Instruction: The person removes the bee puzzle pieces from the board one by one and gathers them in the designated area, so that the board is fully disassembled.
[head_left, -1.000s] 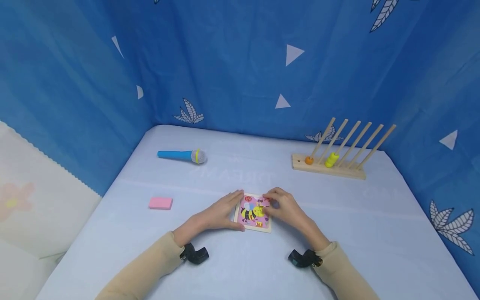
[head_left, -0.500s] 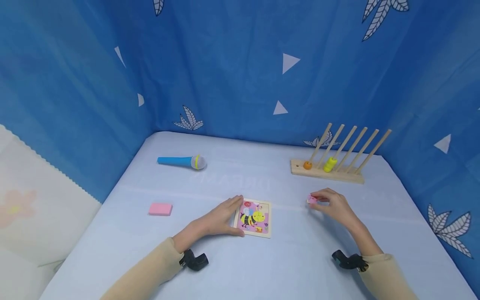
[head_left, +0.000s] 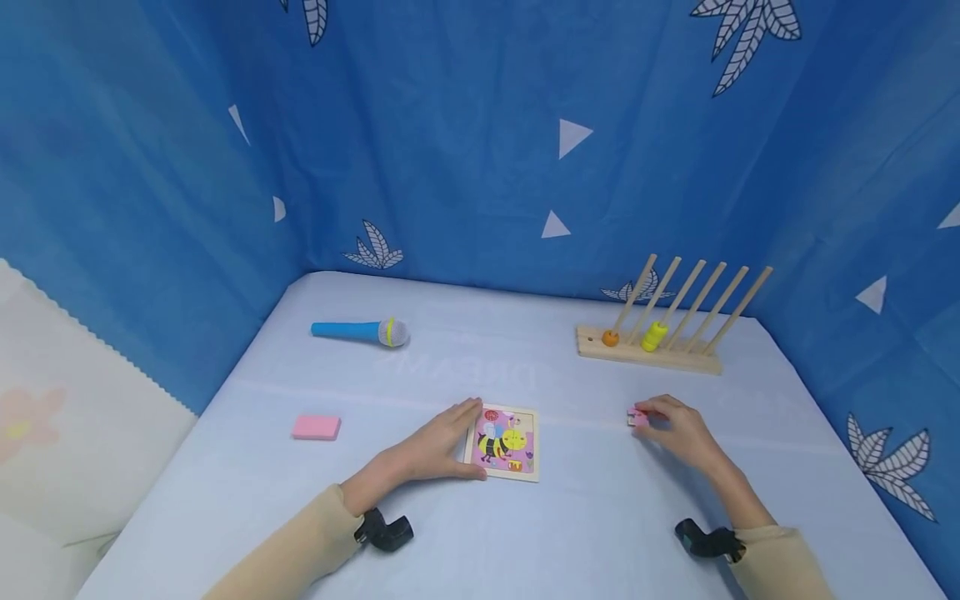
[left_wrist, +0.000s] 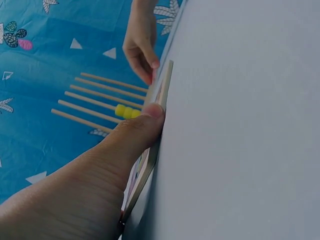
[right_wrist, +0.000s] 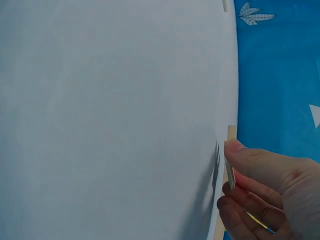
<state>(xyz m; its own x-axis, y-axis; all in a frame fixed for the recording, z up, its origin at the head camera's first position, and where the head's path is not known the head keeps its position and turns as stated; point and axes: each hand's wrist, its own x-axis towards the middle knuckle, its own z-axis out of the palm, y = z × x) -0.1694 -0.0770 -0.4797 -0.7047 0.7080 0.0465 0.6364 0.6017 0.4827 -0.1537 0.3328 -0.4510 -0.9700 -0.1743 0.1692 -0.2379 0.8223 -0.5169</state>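
On the white table lies a small square jigsaw puzzle (head_left: 513,443) with a bee picture and a pale wooden frame. My left hand (head_left: 435,443) holds its left side, thumb at the lower corner and fingers at the upper corner. The left wrist view shows that thumb (left_wrist: 142,125) on the frame's edge. Off to the puzzle's right, my right hand (head_left: 684,435) pinches a small pink puzzle piece (head_left: 637,417) between thumb and fingers, above the table. In the right wrist view the piece (right_wrist: 229,172) appears nearly edge-on, so its picture is hidden there.
A wooden peg rack (head_left: 648,357) with several upright rods, an orange bead and yellow beads stands at the back right. A blue toy microphone (head_left: 360,332) lies back left, and a pink block (head_left: 317,427) sits nearer on the left. Blue curtains (head_left: 450,150) surround the table.
My right hand has moved from the puzzle out to the right, with the piece in its fingers, then turned the piece slightly. The left hand stays on the frame. The head view has tilted up.
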